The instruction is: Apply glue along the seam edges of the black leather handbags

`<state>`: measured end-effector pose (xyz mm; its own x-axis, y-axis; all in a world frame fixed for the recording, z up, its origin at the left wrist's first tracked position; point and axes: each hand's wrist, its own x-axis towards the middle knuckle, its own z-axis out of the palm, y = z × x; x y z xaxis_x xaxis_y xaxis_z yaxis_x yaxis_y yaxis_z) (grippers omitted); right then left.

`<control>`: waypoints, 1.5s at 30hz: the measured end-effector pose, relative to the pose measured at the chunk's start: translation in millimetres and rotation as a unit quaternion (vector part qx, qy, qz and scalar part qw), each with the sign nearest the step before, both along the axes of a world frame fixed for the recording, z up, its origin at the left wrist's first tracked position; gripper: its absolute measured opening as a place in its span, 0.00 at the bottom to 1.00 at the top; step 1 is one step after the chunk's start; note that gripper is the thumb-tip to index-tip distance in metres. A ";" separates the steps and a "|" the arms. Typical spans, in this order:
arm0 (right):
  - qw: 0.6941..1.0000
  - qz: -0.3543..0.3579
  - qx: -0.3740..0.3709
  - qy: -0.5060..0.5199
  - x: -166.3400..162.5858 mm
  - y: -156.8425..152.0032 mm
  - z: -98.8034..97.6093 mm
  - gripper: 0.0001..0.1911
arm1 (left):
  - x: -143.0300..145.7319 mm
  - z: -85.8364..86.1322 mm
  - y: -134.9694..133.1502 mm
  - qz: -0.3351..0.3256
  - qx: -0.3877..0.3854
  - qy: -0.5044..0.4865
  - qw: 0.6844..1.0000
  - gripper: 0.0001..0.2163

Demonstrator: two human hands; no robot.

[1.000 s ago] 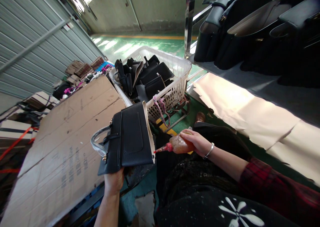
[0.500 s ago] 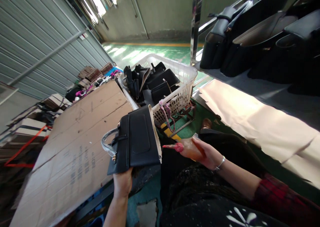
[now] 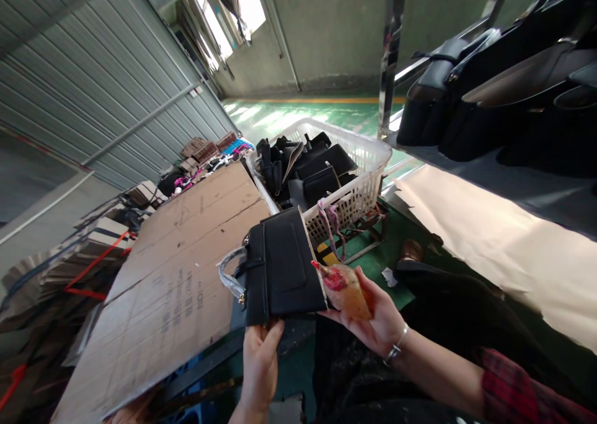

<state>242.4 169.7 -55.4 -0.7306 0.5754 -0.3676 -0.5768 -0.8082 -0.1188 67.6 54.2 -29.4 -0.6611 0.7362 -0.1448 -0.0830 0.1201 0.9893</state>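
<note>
My left hand (image 3: 259, 362) grips the lower edge of a black handbag (image 3: 282, 268), holding it on its side with its clear-wrapped handle pointing left. Its pale open rim faces right. In my right hand (image 3: 380, 321) is a squeeze bottle of amber glue (image 3: 347, 291) with a red nozzle. The nozzle tip touches the bag's rim near its lower right corner. A bracelet sits on my right wrist, and a red plaid sleeve covers the arm.
A white plastic basket (image 3: 361, 191) of black bag parts stands behind the handbag. A large cardboard sheet (image 3: 177, 275) lies to the left, with stacked boxes (image 3: 100, 237) beyond it. A shelf (image 3: 513, 181) at the right carries several black handbags (image 3: 471, 94).
My right hand has turned and brought the glue bottle's nozzle up and left onto the bag's rim. The view has tilted upward and to the left.
</note>
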 end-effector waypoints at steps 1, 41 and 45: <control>1.000 -0.001 0.008 -0.004 -1.3 0.8 1.5 0.23 | 2.7 3.3 -7.4 -0.008 -0.003 -0.009 1.000 0.31; 0.984 -0.147 0.032 -0.095 58.3 40.6 -11.9 0.15 | -130.0 66.0 35.8 0.103 0.073 0.068 0.990 0.18; 0.957 -0.184 0.125 -0.188 69.0 52.5 -22.9 0.16 | -131.0 58.5 20.0 0.105 0.013 0.133 0.986 0.11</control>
<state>311.4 222.2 -78.3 -0.3055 0.8722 -0.3820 -0.6947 -0.4785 -0.5371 -63.4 74.2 29.2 -0.8107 0.5811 0.0707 0.1588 0.1022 0.9820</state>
